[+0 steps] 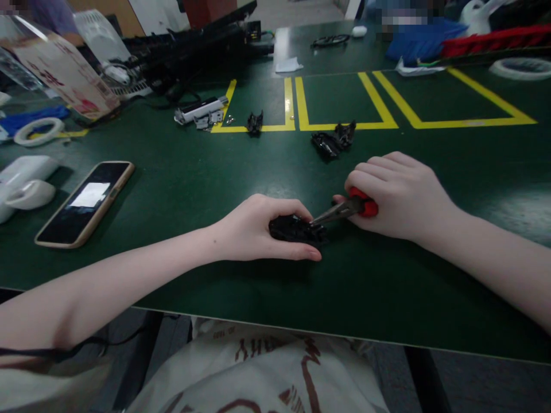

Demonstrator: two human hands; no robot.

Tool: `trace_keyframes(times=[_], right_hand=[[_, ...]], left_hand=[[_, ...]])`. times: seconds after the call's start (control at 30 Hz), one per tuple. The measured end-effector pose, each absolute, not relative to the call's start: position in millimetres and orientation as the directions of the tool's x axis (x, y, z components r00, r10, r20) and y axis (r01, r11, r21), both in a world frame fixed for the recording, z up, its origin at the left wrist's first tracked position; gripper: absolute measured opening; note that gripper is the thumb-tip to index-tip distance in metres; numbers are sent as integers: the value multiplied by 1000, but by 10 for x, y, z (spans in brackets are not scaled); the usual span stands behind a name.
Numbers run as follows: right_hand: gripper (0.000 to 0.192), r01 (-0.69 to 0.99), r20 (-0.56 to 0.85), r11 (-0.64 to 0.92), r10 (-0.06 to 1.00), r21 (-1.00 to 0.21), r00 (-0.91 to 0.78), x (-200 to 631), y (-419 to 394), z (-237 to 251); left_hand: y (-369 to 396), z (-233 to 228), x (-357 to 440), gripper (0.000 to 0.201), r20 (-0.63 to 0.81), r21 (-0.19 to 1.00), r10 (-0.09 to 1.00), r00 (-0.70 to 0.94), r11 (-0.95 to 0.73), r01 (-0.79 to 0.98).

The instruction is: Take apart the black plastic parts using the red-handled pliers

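Note:
My left hand is closed around a black plastic part, thumb along its near side and fingers along the far side. Red-handled needle-nose pliers are gripped in my right hand, whose fingers wrap the handles. The tips of the pliers touch the right end of the black part, and whether they pinch anything there I cannot tell. Beyond my hands lie broken black plastic pieces, and another dark fragment rests by the yellow tape.
A phone lies at the left beside a white device. Silver metal parts sit near yellow tape outlines on the green table. Farther back are a tape roll, black equipment and a red tray.

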State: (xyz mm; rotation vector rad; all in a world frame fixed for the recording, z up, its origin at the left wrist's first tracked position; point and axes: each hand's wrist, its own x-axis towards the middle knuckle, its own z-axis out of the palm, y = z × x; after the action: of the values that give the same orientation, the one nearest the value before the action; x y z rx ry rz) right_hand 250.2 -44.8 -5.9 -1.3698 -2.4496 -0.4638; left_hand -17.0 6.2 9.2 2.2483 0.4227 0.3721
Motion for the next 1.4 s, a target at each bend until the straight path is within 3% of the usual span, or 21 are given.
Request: trace_keyframes(times=[0.3,0.53,0.67,0.73,0.83,0.9,1.0,1.2,1.4], right_hand=[[13,887,503,457,753,67,-425,2456,-448,-78],[11,901,481,418,817,-116,-317,2430,-464,-52],[10,912,454,363,857,-194,-244,2467,-436,-48],[10,913,474,377,840,-155,-266,2474,-426,-34],[15,914,519,396,801,-85,-299,2467,-437,0],[18,914,539,402,780,-46,-316,2464,-454,12],[19,936,467,346,840,-67,-277,2477,-464,2],[14,958,346,264,914,-108,-213,2509,-443,1],[19,950,359,293,902,-106,-238,2540,-475,35]], left_hand=[[120,74,-73,41,103,893,489,866,-428,136],[171,43,-77,45,14,972,509,861,-210,108],[178,9,-87,48,9,972,535,845,-204,119],[178,-13,-81,49,1,970,538,843,-207,131],[202,-78,-72,48,99,934,569,817,-336,122],[255,-148,-68,49,233,839,511,828,-537,95],[384,-259,-67,54,263,713,443,857,-688,137],[571,-312,-97,60,233,589,348,908,-794,153],[600,-239,-107,98,255,605,284,924,-793,77]])
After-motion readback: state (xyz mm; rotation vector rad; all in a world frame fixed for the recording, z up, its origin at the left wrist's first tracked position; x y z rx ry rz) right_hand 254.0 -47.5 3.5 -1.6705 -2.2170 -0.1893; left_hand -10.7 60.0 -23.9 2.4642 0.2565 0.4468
